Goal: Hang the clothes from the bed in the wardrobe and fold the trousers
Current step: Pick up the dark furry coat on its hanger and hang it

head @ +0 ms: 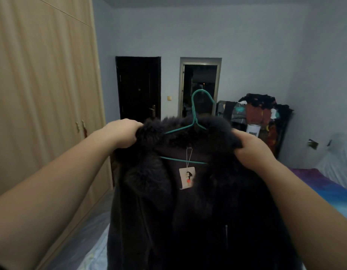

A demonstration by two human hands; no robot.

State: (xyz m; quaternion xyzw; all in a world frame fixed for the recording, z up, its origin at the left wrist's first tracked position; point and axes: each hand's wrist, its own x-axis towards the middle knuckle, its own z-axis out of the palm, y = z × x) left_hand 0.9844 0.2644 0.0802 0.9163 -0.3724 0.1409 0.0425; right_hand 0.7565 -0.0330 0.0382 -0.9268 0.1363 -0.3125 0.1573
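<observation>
1. I see the wardrobe (44, 98) filling the left side of the view, its pale wood-grain doors closed, with small handles low on the nearest pair.
2. A dark coat (188, 211) hangs in the middle of my view, held up in the air in front of me, between the wardrobe and the bed. Its front faces me, and its lower part runs out of the bottom of the frame.
3. The bed (328, 188) lies along the right edge, with a blue and purple sheet and a pale cover bunched toward the wall.
4. A pile of dark and reddish clothes (262, 112) sits heaped against the far wall, to the right of an open doorway (199, 86); a closed dark door (138, 86) stands left of that doorway.
5. My left hand (123, 133) has its grip closed around the left end of the coat's furry collar (188, 131), fingers curled into the fur.
6. My right hand (252, 151) has its grip clamped on the right end of the same collar, fingers tucked under the fur.
7. A teal wire hanger (196, 121) sits inside the coat's shoulders, its hook standing up above the collar and its lower bar crossing the open neck.
8. A small paper tag (186, 177) dangles on a thin string just below the hanger's bar, against the coat's lining.
</observation>
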